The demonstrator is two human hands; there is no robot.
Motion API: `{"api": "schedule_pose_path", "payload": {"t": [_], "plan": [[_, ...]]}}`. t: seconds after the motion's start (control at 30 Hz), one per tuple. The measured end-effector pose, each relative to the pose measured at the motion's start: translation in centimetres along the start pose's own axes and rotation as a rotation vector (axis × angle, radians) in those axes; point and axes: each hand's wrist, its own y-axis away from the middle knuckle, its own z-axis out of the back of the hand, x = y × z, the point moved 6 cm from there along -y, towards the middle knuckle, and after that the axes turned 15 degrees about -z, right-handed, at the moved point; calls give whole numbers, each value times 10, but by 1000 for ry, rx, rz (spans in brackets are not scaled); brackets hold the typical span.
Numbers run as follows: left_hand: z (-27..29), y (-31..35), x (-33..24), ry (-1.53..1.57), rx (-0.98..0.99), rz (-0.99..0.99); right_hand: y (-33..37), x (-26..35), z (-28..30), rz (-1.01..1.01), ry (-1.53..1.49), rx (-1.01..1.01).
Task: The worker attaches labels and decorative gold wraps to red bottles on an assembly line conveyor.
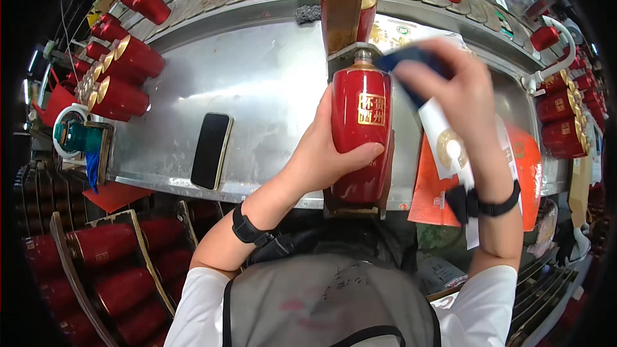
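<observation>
A red bottle with gold lettering rests on a narrow stand in front of me, its clear neck pointing away toward a metal bracket. My left hand is wrapped round the bottle's left side, with the thumb across its front. Beside the neck, my right hand is smeared by motion. Its fingers are closed on a dark blue flat piece, perhaps cloth, whose tip reaches the bottle's shoulder. Whether the piece touches the glass, I cannot tell.
A brown post rises beyond the bottle. On the metal table lies a phone. Orange-red sheets and white cut paper lie at right. More red bottles stand left, and others fill crates below.
</observation>
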Motion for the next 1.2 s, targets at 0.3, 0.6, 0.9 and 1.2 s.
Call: {"api": "schedule_pose_path", "payload": {"t": [0.3, 0.6, 0.9, 1.2], "plan": [[7, 4, 9, -55, -19, -1, -4, 9, -18, 59, 78, 86], [45, 26, 10, -4, 230, -16, 93, 18, -48, 448, 188, 332], [80, 23, 0, 71, -338, -24, 53, 33, -79, 449, 851, 524], [82, 8, -8, 3, -278, -5, -17, 35, -26, 594, 391, -22]]}}
